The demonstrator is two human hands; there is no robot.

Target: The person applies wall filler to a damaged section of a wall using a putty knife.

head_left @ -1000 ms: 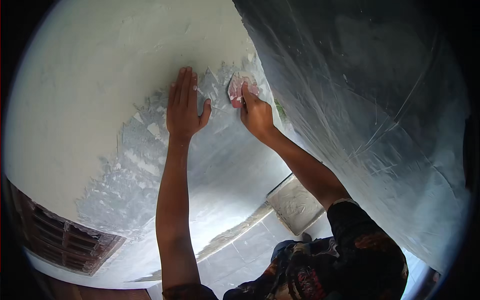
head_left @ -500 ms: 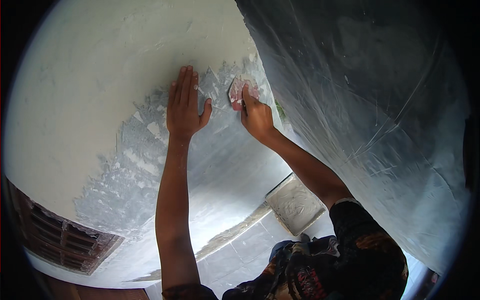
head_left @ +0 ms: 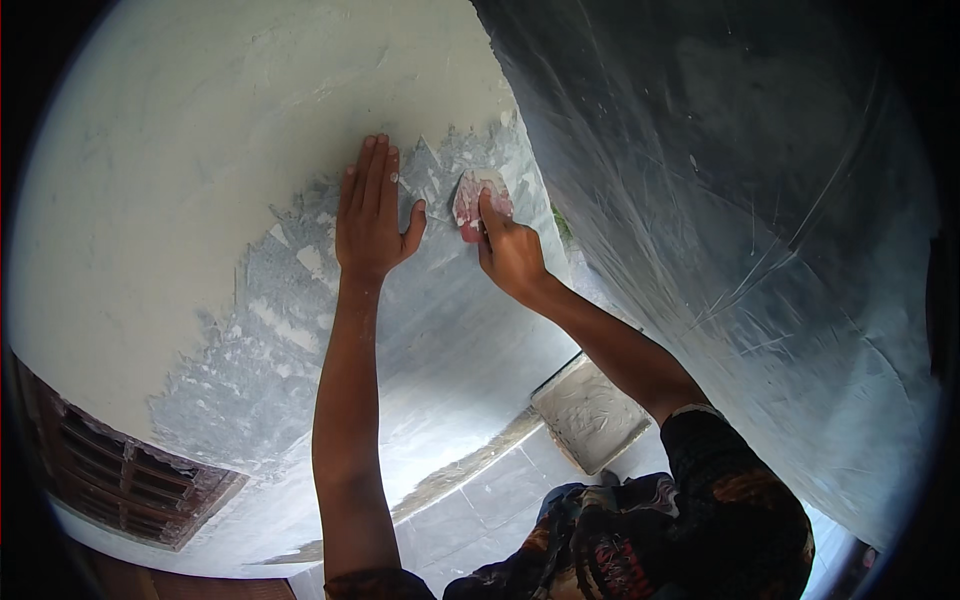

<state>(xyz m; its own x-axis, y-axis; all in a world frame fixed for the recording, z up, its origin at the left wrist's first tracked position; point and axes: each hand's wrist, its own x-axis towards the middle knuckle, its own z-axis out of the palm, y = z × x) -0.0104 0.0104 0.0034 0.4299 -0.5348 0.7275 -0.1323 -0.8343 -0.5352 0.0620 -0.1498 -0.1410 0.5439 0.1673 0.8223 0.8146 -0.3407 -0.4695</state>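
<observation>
Lying flat against the wall (head_left: 160,220), the left hand (head_left: 372,228) is showing its back, with four fingers pointing to the far side, close together, and the thumb standing away to the right. Its grip is spreading flat and is holding nothing. The left forearm is rising almost straight from the near edge.

To the right of it, the right hand (head_left: 516,258) is bending its fingers around a flat pinkish-red scraper (head_left: 466,208), so this grip is closing on the tool, while one finger is stretching along the face. The right forearm is slanting inward from the right near side. The scraper is sitting before the grey, flecked part of the wall, well apart from the left hand; whether its edge is touching, I cannot tell.

White paste is covering much of the scraper. On the dark shirt (head_left: 740,475) a reddish print is showing, perhaps letters, too unclear for reading.

The right hand is hiding part of the scraper, and its remaining fingers are hard to make out. The right arm is passing close to a tray (head_left: 562,438) of pale paste on the right near side. A cloudy plastic sheet (head_left: 760,250) is filling the right, and the dark rim is cutting off its outer part.
</observation>
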